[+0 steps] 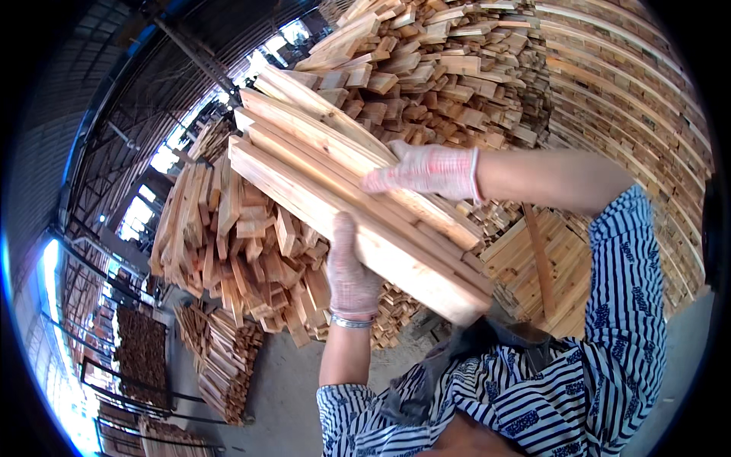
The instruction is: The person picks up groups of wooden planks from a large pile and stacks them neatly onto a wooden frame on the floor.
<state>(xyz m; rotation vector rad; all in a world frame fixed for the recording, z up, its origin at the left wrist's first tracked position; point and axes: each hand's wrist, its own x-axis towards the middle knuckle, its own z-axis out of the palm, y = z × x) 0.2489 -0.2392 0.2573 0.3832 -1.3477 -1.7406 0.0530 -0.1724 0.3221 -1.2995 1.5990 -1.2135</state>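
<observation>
A bundle of several long pale wooden boards (304, 192) lies slantwise across my front, running from the far left down toward my chest. My left hand (352, 270), in a pale knit work glove, grips its near side with the thumb up along the front board. Across the top, my gloved right hand (430, 169) holds the boards from the far side, its fingers resting over them. The near ends of the boards are close against my striped shirt. The undersides of the boards and most of my left fingers are hidden.
Beyond the bundle rises a large pile of stacked boards (449, 84). A second heap of boards (228, 228) fans out at left. Layered lumber (624, 114) forms a high wall at right, beside a flat panel of planks (567, 247). Smaller stacks (228, 365) stand on the grey floor (278, 396).
</observation>
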